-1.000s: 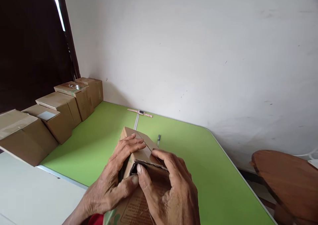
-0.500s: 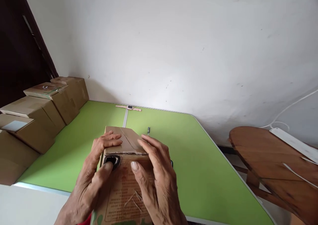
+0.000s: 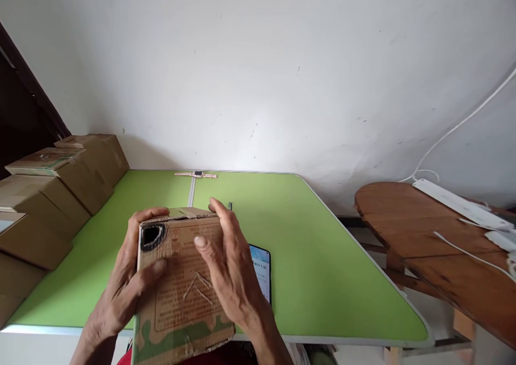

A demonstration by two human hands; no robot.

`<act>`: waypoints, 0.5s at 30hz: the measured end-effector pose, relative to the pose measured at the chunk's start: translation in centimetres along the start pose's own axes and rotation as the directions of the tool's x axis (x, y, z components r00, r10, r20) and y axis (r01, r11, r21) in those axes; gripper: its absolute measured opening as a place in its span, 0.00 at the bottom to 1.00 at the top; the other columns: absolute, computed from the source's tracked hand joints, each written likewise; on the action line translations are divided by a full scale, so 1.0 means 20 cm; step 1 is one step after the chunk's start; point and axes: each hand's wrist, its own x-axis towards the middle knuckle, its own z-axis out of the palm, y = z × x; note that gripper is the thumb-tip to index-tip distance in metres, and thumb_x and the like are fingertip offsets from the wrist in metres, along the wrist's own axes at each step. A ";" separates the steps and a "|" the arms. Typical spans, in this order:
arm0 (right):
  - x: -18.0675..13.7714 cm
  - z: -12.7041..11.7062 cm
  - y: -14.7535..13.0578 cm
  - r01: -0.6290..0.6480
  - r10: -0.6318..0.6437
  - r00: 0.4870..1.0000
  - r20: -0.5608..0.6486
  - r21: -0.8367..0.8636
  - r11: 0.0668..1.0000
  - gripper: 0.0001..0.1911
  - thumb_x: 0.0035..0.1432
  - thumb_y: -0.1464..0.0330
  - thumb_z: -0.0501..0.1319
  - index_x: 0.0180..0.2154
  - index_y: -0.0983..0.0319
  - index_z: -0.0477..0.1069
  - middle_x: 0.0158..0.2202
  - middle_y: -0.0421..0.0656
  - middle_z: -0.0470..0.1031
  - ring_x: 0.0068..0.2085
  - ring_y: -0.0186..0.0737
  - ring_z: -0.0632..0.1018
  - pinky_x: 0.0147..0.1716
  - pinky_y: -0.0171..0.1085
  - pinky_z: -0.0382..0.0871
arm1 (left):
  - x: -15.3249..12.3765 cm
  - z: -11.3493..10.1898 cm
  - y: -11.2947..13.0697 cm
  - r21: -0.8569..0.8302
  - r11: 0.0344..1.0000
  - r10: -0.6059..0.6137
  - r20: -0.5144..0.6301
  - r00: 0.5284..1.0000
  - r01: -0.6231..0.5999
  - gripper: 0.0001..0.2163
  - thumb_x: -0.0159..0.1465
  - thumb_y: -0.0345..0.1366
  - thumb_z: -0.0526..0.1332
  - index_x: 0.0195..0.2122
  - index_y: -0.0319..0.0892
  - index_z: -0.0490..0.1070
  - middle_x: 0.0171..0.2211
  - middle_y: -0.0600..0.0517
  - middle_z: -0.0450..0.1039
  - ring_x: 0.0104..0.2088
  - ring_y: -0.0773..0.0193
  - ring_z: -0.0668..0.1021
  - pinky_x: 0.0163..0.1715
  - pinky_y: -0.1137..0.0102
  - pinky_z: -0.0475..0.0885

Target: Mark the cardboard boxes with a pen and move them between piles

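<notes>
- Cardboard box point(image 3: 181, 284) sits tilted between our two hands, printed face toward us, over the near edge of the green table point(image 3: 322, 257).
- Our left hand point(image 3: 121, 287) wraps its fingers round the left side, with the thumb across the print.
- Our right hand point(image 3: 234, 273) grips the right side, fingers spread over the face and top edge.
- Just right of our right fingers lies a phone point(image 3: 262, 268), its screen lit.
- Beyond our fingertips lie a pen point(image 3: 230, 206) and a watch point(image 3: 196, 174); well left of our left fingers are stacked boxes point(image 3: 52, 193).

Nothing here reads clearly: the cardboard box point(image 3: 177, 298) carries a framed block of print, too blurred; the phone point(image 3: 262, 268) at its three o'clock shows illegible characters
</notes>
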 end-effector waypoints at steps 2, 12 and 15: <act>0.05 -0.06 0.10 -0.056 0.056 0.998 -0.007 0.052 0.997 0.39 0.76 0.40 0.46 0.76 0.55 0.52 0.69 0.53 0.72 0.64 0.54 0.79 0.55 0.53 0.81 | 0.02 -0.02 0.00 -0.035 0.999 -0.036 -0.013 0.999 0.036 0.23 0.70 0.50 0.63 0.64 0.54 0.66 0.64 0.49 0.69 0.63 0.40 0.71 0.57 0.56 0.70; 0.31 -0.04 0.81 -0.509 0.637 0.771 -0.002 -0.603 0.614 0.12 0.73 0.60 0.66 0.48 0.63 0.78 0.47 0.46 0.82 0.47 0.45 0.83 0.50 0.50 0.80 | -0.02 -0.03 0.00 -0.042 0.993 -0.115 -0.060 0.992 0.113 0.24 0.70 0.53 0.62 0.65 0.54 0.65 0.65 0.50 0.67 0.63 0.41 0.69 0.58 0.54 0.65; 0.34 0.05 0.86 -0.532 0.687 0.727 -0.013 -0.643 0.551 0.18 0.72 0.59 0.68 0.56 0.61 0.76 0.56 0.48 0.80 0.51 0.48 0.83 0.51 0.51 0.81 | -0.02 -0.01 -0.01 -0.025 0.997 -0.078 -0.018 0.997 0.077 0.25 0.71 0.54 0.62 0.66 0.55 0.63 0.67 0.49 0.64 0.66 0.40 0.68 0.60 0.54 0.67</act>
